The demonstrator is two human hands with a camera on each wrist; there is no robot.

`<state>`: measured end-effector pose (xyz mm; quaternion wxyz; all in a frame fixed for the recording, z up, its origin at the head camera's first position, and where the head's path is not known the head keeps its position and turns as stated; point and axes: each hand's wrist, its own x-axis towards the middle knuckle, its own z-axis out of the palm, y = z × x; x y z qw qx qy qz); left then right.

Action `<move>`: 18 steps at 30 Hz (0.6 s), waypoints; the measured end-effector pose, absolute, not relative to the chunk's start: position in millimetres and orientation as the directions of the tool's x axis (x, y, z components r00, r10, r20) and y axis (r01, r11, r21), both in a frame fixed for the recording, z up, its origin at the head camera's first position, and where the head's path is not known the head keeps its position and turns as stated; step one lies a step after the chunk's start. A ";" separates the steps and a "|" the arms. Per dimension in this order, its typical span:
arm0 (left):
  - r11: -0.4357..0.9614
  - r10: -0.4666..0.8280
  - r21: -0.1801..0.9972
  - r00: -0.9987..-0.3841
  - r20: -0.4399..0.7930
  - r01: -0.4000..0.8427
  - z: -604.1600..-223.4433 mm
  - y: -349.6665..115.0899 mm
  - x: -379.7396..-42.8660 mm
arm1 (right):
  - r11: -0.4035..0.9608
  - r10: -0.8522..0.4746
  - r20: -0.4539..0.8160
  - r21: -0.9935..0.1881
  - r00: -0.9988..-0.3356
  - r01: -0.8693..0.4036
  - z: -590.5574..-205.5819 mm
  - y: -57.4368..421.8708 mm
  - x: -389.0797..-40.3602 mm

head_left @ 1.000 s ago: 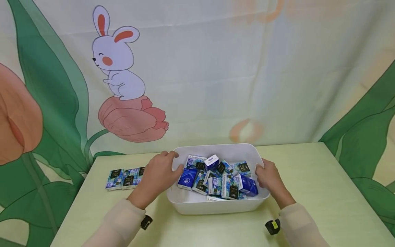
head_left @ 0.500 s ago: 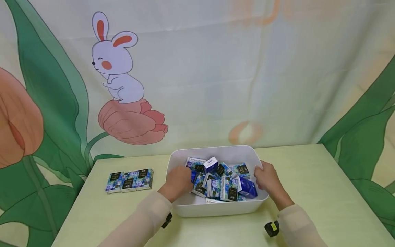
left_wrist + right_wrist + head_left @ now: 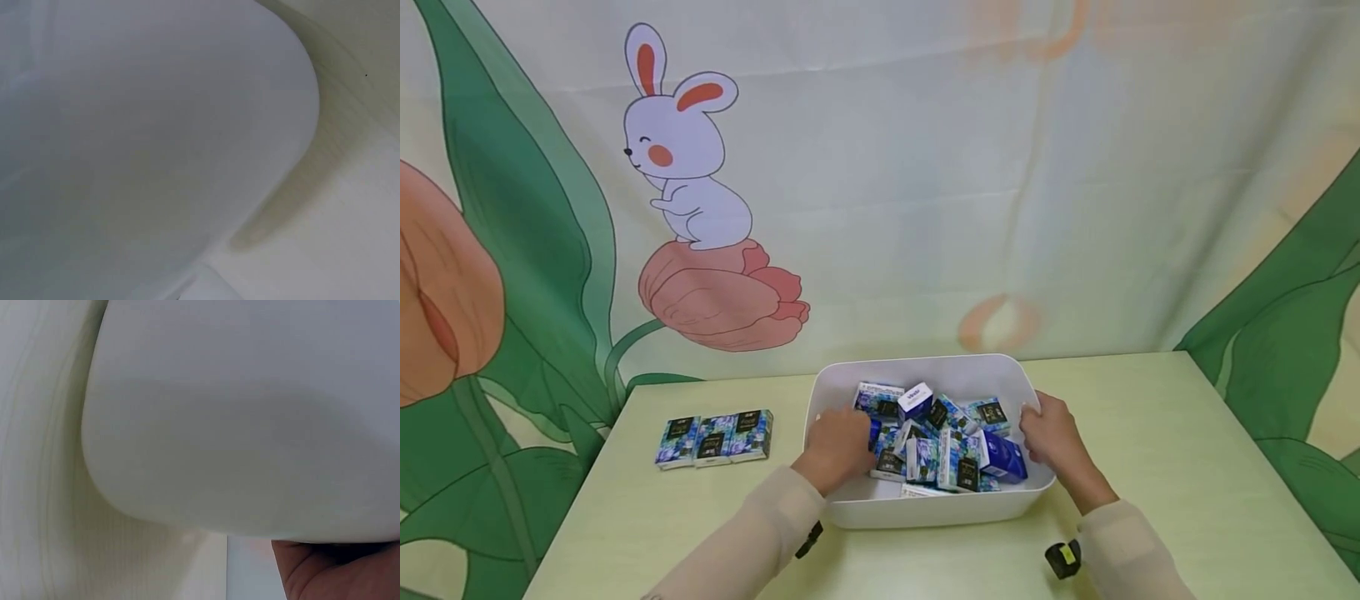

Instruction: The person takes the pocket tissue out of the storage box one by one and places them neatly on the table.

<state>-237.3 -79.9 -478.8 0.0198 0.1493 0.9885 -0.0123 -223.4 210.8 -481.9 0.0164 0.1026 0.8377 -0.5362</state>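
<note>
A white plastic bin (image 3: 925, 512) stands on the table, holding a jumble of pocket tissue packs. Most packs are floral blue-green with a black label, such as this floral pack (image 3: 958, 458); a few are plain dark blue, such as this blue pack (image 3: 1002, 457). My left hand (image 3: 838, 450) reaches over the left rim and grips a dark blue tissue pack (image 3: 875, 432), mostly covered by the hand; its fingertips are hidden. My right hand (image 3: 1056, 433) holds the bin's right rim, thumb inside. In the right wrist view, that hand (image 3: 340, 575) is under the bin's edge.
Several floral tissue packs (image 3: 713, 437) lie side by side in a row on the table (image 3: 1187, 467), left of the bin. Behind the table hangs a printed curtain (image 3: 887, 208). Bin wall (image 3: 175, 125) fills most of the left wrist view.
My left hand has moved right and down into the bin and closed over the blue tissue pack at its left side. The right hand stays on the rim.
</note>
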 end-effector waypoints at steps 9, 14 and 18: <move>0.931 0.347 0.052 -0.923 0.168 0.360 -434.4 -84.0 -225.0 | 0.423 0.156 -0.155 -0.882 -0.975 0.208 -481.4 207.9 -223.6; 0.917 0.217 0.278 -0.943 0.252 0.285 -401.4 -107.1 -227.1 | 0.433 0.160 -0.169 -0.873 -0.972 0.223 -480.9 209.4 -222.8; 0.903 0.089 0.377 -0.947 0.309 0.207 -396.4 -135.9 -232.9 | 0.436 0.159 -0.170 -0.872 -0.973 0.223 -480.2 210.3 -223.5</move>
